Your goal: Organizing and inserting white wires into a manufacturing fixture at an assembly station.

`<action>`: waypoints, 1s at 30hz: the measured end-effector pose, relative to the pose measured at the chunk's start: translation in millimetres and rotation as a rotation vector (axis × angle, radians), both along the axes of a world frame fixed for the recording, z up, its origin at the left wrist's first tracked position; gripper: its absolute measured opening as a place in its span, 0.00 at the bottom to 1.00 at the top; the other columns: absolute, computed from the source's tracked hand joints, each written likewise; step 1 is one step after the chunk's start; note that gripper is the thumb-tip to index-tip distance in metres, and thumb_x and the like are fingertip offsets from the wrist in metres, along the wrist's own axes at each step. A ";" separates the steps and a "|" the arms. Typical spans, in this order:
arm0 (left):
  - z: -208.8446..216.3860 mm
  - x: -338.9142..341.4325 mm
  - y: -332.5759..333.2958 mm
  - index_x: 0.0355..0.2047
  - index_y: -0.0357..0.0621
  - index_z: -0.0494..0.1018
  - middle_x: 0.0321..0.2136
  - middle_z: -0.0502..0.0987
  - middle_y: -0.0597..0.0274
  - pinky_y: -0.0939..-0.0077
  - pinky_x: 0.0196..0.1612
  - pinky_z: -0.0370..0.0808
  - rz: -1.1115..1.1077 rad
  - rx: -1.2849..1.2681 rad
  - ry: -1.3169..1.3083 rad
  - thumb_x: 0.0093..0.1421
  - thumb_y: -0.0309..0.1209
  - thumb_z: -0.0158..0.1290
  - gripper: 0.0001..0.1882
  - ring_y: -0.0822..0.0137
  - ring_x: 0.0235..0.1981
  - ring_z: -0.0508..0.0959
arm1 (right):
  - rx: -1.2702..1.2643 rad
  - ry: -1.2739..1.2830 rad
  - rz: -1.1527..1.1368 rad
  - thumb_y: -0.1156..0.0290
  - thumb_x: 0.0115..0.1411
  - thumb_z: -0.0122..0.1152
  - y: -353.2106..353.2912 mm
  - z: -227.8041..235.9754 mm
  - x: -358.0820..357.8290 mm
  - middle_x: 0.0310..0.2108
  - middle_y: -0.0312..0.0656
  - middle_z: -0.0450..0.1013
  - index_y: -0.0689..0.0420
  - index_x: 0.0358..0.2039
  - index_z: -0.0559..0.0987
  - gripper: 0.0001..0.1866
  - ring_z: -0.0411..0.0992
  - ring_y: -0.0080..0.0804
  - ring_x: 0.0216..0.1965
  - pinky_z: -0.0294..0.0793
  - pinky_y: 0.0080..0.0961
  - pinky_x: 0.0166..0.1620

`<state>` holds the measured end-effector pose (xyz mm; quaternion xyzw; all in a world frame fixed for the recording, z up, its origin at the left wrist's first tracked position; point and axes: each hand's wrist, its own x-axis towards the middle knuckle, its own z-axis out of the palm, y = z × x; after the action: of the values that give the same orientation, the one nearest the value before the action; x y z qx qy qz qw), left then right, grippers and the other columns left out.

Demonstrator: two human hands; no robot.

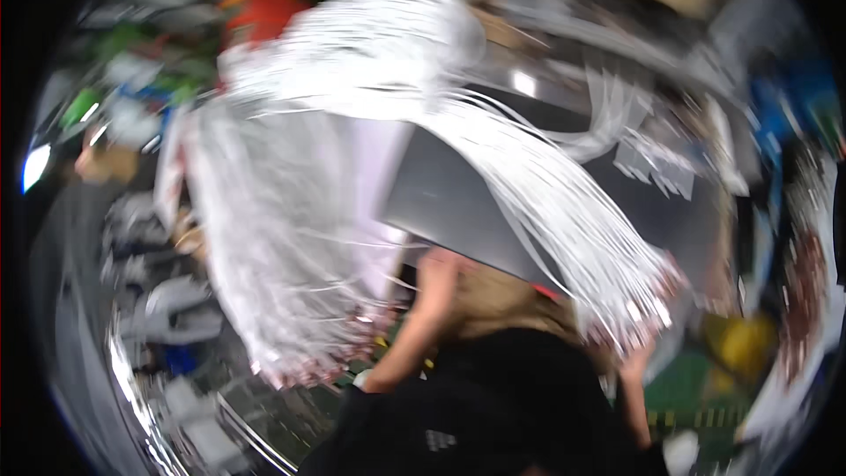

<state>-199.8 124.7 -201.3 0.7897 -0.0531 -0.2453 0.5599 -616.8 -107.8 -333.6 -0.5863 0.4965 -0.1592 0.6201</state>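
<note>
A thick bundle of white cables (551, 185) runs over the dark grey tabletop (445, 185) toward the right, and its metallic, pinkish ends fan out at the front. My right hand (636, 360) is against those ends from below; its fingers are smeared and partly covered by the cables. At the table's near edge, my left hand (441, 275) is blurred, and its grip cannot be made out. Beside it on the left hangs a larger mass of white cables (273, 238) with similar pinkish ends. A heap of coiled white cables (379, 40) lies at the back.
More thin white cables and small clear bags (656, 159) lie on the tabletop's right side. A red object (264, 11) is behind the heap at left. Something yellow (745, 348) is at lower right, over a green floor. Blurred clutter surrounds the table.
</note>
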 end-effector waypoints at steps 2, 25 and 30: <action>-11.4 -0.2 -7.3 0.28 0.36 0.80 0.25 0.82 0.61 0.76 0.34 0.75 0.015 -0.076 0.153 0.64 0.32 0.47 0.15 0.73 0.26 0.78 | 0.222 -0.158 -0.017 0.46 0.64 0.50 -15.0 -42.5 -42.3 0.48 0.51 0.75 0.67 0.60 0.65 0.37 0.77 0.49 0.44 0.78 0.53 0.50; -24.4 -50.5 -17.7 0.28 0.35 0.78 0.24 0.81 0.60 0.78 0.33 0.74 0.135 -0.195 0.194 0.73 0.41 0.45 0.24 0.72 0.26 0.77 | -0.185 0.621 0.670 0.59 0.59 0.63 -71.8 134.3 55.8 0.40 0.55 0.79 0.67 0.49 0.76 0.25 0.79 0.41 0.37 0.80 0.35 0.39; 45.0 -46.3 -28.0 0.21 0.35 0.77 0.21 0.80 0.57 0.75 0.29 0.73 -0.180 -0.250 -0.393 0.73 0.35 0.40 0.26 0.69 0.23 0.78 | 0.058 0.037 0.325 0.50 0.68 0.55 -128.7 211.2 20.4 0.27 0.46 0.81 0.66 0.30 0.83 0.28 0.79 0.31 0.24 0.77 0.26 0.31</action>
<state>-246.1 96.7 -156.2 0.7388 -0.2608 -0.1274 0.6082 -596.4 -236.5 -122.4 -0.6437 0.4108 -0.0315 0.6449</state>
